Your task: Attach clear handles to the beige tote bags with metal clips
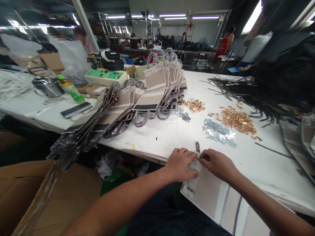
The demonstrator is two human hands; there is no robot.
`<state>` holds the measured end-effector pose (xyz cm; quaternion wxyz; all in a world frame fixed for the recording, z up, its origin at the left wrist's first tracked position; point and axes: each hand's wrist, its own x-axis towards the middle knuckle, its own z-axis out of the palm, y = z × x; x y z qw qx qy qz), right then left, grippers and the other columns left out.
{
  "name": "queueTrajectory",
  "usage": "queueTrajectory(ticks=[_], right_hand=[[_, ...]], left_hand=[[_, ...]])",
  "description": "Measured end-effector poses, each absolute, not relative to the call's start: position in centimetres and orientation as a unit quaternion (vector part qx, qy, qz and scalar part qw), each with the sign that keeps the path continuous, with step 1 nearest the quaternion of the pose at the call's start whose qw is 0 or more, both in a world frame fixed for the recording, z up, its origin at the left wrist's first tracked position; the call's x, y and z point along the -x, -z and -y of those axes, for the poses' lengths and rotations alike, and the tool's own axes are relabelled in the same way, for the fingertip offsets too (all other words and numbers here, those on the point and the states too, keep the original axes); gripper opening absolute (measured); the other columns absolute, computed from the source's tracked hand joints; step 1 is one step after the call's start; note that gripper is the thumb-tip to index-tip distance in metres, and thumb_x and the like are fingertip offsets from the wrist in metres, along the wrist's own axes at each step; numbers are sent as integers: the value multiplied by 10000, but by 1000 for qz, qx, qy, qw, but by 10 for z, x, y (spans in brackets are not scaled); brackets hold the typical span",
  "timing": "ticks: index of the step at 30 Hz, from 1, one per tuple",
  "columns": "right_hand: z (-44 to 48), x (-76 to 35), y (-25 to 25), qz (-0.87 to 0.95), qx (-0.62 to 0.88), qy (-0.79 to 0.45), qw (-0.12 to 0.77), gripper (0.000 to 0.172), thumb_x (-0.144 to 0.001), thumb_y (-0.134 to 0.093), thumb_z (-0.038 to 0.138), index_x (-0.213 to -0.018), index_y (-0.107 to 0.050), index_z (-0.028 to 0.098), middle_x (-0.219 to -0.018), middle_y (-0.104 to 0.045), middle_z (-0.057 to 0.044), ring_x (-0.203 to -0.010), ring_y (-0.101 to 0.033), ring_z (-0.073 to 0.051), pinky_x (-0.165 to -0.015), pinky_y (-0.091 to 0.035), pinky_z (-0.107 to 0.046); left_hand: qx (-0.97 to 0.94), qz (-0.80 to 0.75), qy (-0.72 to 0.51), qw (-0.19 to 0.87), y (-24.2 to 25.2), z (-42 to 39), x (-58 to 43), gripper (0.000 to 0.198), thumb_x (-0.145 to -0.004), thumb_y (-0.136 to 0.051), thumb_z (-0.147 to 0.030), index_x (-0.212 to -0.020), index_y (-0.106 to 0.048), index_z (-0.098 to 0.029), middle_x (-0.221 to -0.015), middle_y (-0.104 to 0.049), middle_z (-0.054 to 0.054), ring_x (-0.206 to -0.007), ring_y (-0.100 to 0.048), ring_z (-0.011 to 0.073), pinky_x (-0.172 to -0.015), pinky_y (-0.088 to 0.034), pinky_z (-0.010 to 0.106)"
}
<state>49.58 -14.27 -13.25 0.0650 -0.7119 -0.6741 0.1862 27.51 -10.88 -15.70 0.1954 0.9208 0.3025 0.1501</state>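
A flat beige bag panel (209,183) with pale and dark stripes lies at the table's front edge, partly overhanging it. My left hand (180,165) grips the panel's end, fingers along the edge and thumb on its surface. Beside it, my right hand (218,164) has its fingers curled into a pinch at the panel's far corner; whatever is between the fingertips is hidden. Just beyond the fingertips shows a small metal strip (198,147) with holes. Another small metal piece (190,190) sits on the panel near its left corner.
Ahead lie flat grey metal plates (218,132) and gold-coloured metal clips (237,119). Stacked bag panels with wrapped handles (155,82) fill the left-middle table. Black straps (275,85) heap at right. A bottle (71,88) and steel jug (48,86) stand left; a cardboard box (73,203) is below.
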Motion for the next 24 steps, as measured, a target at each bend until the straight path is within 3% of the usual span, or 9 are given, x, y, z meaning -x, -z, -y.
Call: queueTrajectory(ticks=[3, 8, 11, 13, 15, 18, 24], right_hand=[[146, -494, 133, 668, 716, -185, 82, 103, -926, -630, 301, -930, -726, 264, -1056, -727, -52, -950, -666, -265, -777, -404, -345], [142, -499, 132, 646, 715, -241, 112, 69, -907, -664, 298, -876, -707, 253, -868, -739, -6, -814, -673, -218, -715, -418, -314], [137, -503, 133, 636, 713, -268, 127, 76, -883, -691, 300, -835, -704, 243, -802, -734, 3, -775, -673, -212, -678, -414, -308], [136, -505, 134, 632, 709, -280, 138, 80, -876, -697, 298, -825, -708, 237, -798, -737, 2, -775, -675, -211, -672, -414, -307], [137, -507, 134, 630, 705, -290, 148, 81, -873, -701, 299, -827, -714, 234, -802, -741, 1, -778, -676, -209, -672, -414, -306], [138, -509, 134, 626, 703, -298, 161, 82, -866, -713, 303, -827, -721, 231, -795, -739, -2, -769, -670, -212, -666, -407, -307], [136, -511, 132, 620, 701, -304, 178, 48, -855, -730, 269, -830, -739, 228, -786, -739, -13, -759, -663, -219, -666, -407, -308]], left_hand=[[-906, -329, -146, 223, 150, 107, -277, 715, -866, -750, -551, -1484, -586, -231, -1417, -695, 68, -1325, -584, 324, -1121, -427, 493], [-848, -427, -81, 305, 128, 87, -293, 568, -952, -618, -434, -1485, -588, -239, -1187, -790, 38, -1187, -695, 265, -1038, -507, 382], [-844, -433, -21, 316, 115, 70, -308, 338, -888, -677, -412, -1140, -761, -203, -1056, -801, 72, -1057, -742, 282, -887, -554, 341], [-838, -431, 26, 334, 110, 60, -318, 200, -842, -728, -388, -838, -748, -189, -936, -786, 85, -975, -759, 287, -817, -558, 321], [-822, -425, 74, 373, 108, 53, -325, 228, -854, -723, -348, -704, -669, -184, -784, -745, 59, -821, -767, 250, -726, -554, 290], [-784, -420, 124, 440, 108, 48, -332, 271, -928, -663, -324, -703, -600, -187, -618, -648, -5, -587, -716, 186, -588, -517, 246], [-759, -446, 92, 466, 115, 48, -334, 359, -915, -712, -350, -636, -548, -196, -493, -476, -63, -447, -542, 132, -477, -390, 231]])
